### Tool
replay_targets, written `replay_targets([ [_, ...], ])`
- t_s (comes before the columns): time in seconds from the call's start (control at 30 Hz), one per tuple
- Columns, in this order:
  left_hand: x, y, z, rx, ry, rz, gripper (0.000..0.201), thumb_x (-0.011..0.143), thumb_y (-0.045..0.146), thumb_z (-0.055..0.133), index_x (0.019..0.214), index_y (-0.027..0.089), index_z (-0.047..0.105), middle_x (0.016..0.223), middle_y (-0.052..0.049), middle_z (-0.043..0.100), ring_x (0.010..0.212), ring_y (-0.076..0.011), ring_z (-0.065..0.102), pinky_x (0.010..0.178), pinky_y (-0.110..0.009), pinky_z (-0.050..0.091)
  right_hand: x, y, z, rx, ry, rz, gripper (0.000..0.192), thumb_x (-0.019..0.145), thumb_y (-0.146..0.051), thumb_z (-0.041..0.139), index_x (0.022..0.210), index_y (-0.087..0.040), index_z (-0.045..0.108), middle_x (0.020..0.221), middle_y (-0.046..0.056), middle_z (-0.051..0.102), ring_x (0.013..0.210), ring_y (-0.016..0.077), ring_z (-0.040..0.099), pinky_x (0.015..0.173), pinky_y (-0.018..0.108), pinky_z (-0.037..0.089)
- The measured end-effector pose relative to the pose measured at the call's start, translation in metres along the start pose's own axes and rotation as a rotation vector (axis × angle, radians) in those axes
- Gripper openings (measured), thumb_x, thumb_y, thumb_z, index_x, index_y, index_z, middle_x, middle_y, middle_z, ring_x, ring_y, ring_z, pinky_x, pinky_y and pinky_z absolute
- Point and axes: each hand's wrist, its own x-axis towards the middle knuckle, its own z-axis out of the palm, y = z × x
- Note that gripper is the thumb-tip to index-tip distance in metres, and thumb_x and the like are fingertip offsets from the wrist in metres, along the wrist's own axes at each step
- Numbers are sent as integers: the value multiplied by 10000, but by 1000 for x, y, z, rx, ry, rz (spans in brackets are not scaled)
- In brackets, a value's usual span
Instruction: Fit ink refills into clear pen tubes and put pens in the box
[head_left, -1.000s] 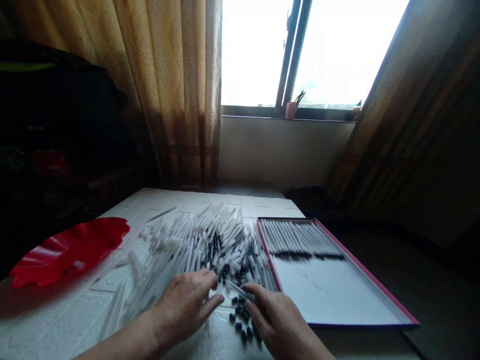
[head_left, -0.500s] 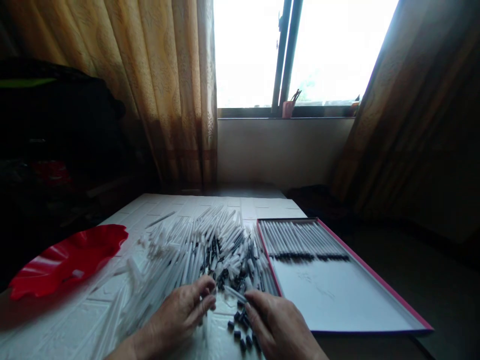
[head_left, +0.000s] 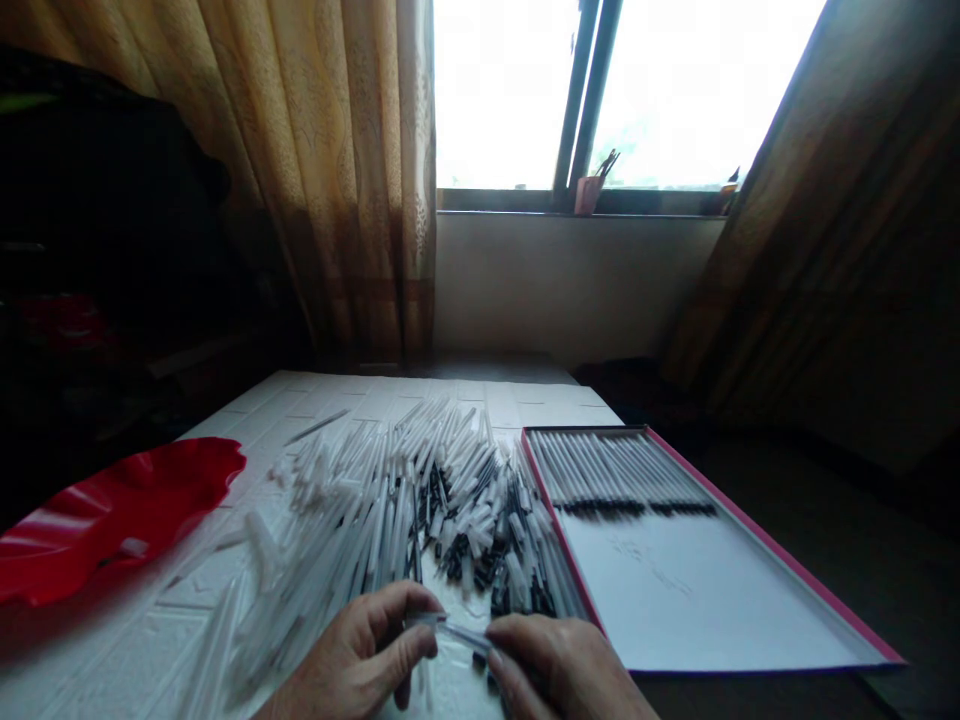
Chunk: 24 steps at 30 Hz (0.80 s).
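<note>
My left hand [head_left: 360,650] pinches a small clear plastic piece [head_left: 426,620], which looks like a pen cap, between thumb and forefinger. Facing it, my right hand [head_left: 566,665] is closed on a slim translucent pen barrel [head_left: 465,634]. The barrel's left end meets or nearly meets the clear piece; I cannot tell whether it is inside. Small black plugs [head_left: 480,660] lie under my right hand, partly hidden by it. Just beyond both hands spreads a heap of pen parts [head_left: 382,500], with clear tubes, whitish caps and black pieces mixed together.
Right of the heap, a shallow red-edged box lid [head_left: 705,610] holds a row of pens [head_left: 615,470] along its far side. A wavy red plastic dish [head_left: 142,500] sits at the left. The white table [head_left: 517,400] stands before a curtained window.
My hands have come together, bringing the pen barrel in my right hand up to the clear piece in my left. The view has shifted and tilted slightly.
</note>
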Motion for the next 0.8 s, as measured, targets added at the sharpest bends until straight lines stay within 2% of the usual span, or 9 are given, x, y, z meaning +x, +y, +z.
replay_targets([
  [0.2, -5, 2, 1, 114, 7, -67, 517, 785, 673, 642, 923, 174, 641, 627, 61, 491, 501, -92, 444, 488, -214, 385, 1, -1, -3, -8, -85, -45, 236, 859, -234, 526, 878, -231, 761, 706, 33, 758, 615, 164, 688, 527, 221, 379],
  [0.3, -5, 5, 2, 13, -18, -99, 506, 727, 661, 710, 845, 184, 591, 665, 47, 520, 550, -103, 463, 473, -197, 391, 1, -1, -4, -10, -108, -51, 232, 856, -270, 532, 856, -223, 760, 650, 23, 729, 564, 149, 646, 497, 231, 337],
  [0.4, -6, 11, 1, -120, -94, -142, 579, 660, 713, 740, 845, 202, 540, 720, 26, 586, 543, -95, 448, 445, -181, 361, 1, 0, -3, 37, -95, -47, 249, 860, -314, 536, 874, -216, 764, 638, 19, 714, 543, 135, 605, 492, 225, 329],
  [0.5, -9, 19, -1, -50, -155, -151, 630, 727, 810, 589, 870, 197, 564, 721, 21, 595, 463, -73, 400, 418, -189, 299, 0, 0, -1, 78, -52, -19, 279, 864, -337, 524, 876, -210, 773, 647, 27, 715, 549, 138, 595, 490, 226, 331],
  [0.63, -15, 28, -2, 210, -117, -84, 686, 824, 848, 344, 692, 199, 525, 621, 32, 449, 537, -118, 412, 477, -216, 316, 1, -1, 0, 128, -57, -44, 255, 850, -313, 542, 919, -232, 774, 704, 26, 746, 581, 144, 631, 516, 217, 369],
  [0.8, -13, 18, 3, 285, -70, -41, 695, 837, 849, 264, 684, 205, 472, 669, 10, 428, 638, -156, 422, 579, -245, 354, 2, 7, 12, 69, -83, -81, 221, 849, -281, 541, 862, -204, 748, 685, 31, 745, 569, 140, 651, 508, 208, 375],
])
